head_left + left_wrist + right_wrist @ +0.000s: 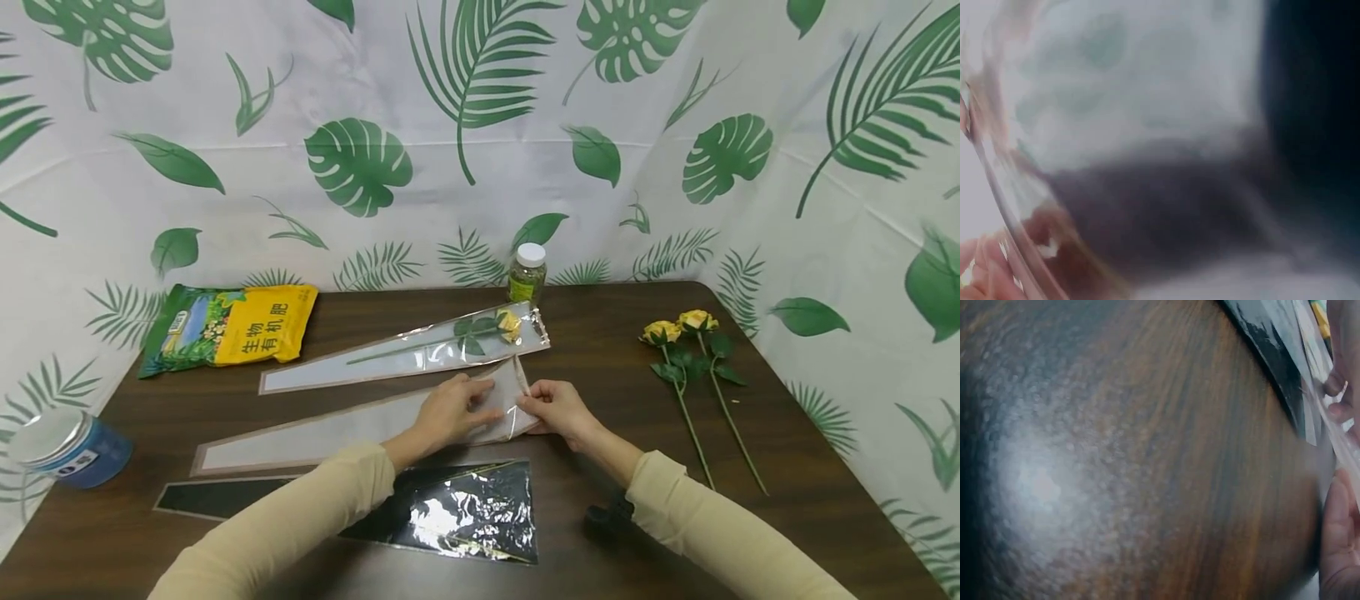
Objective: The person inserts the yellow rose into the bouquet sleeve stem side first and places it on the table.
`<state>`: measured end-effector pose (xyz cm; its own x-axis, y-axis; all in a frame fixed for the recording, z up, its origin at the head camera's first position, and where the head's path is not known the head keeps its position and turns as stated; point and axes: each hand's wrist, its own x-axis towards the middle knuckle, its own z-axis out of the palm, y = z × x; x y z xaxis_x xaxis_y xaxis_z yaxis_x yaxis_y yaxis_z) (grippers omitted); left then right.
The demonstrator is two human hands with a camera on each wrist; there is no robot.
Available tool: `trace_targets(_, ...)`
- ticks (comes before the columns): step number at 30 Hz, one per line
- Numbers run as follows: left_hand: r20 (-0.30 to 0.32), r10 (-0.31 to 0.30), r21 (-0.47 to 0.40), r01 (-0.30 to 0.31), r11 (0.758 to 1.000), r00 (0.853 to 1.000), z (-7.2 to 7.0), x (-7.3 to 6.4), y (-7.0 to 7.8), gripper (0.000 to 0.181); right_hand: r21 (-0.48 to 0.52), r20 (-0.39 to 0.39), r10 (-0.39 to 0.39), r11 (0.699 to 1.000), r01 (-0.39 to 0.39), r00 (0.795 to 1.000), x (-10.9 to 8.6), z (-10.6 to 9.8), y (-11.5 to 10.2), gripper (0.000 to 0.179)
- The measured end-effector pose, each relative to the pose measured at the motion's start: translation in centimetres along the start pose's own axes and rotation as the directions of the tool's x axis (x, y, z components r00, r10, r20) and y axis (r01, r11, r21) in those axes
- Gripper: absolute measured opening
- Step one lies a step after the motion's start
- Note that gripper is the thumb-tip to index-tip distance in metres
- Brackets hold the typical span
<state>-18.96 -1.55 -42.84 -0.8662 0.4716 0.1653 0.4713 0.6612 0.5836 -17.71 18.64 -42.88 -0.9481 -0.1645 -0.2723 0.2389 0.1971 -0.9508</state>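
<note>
A white tapered flower sleeve [315,427] with a brown border lies across the middle of the table, its wide mouth lifted at the right. My left hand [453,408] rests on the sleeve near that mouth, thumb and fingers spread apart. With thumb and fingers, my right hand [557,410] pinches the edge of the mouth. Just behind, a similar sleeve [307,377] holds a single yellow rose [509,326]. A black sleeve [472,508] lies in front, partly under my left forearm. In the right wrist view, my right hand [1338,537] is against the clear film.
Two yellow roses [678,385] lie on the right side of the table [622,333]. At the back stand a yellow and green fertilizer bag [232,327] and a white-capped jar [528,273]. A blue can [82,454] is at the left edge. A dark object [606,518] sits near my right sleeve.
</note>
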Motion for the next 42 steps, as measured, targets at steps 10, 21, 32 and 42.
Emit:
trace_targets(10,-0.046,-0.17,-0.191,0.158,0.969,0.984,0.8,-0.1,1.4,0.026,-0.014,-0.027,-0.059,0.998,0.059,0.998,-0.1,0.4,0.2,0.011)
trace_targets(21,-0.159,-0.135,-0.317,0.079,0.945,0.978,1.1,-0.3,1.5,0.024,0.093,-0.079,0.024,0.995,-0.016,0.997,0.4,-0.3,0.2,0.017)
trace_targets(32,-0.229,-0.158,-0.473,0.032,0.88,0.961,0.8,-0.4,2.2,0.023,0.021,-0.08,0.016,1.0,-0.014,0.997,1.4,-0.9,-0.1,0.013)
trace_targets(42,-0.249,-0.211,-0.572,0.033,0.819,0.945,0.3,-0.4,2.4,0.023,-0.026,-0.027,0.065,0.997,-0.066,0.997,2.3,-1.6,-0.5,0.009)
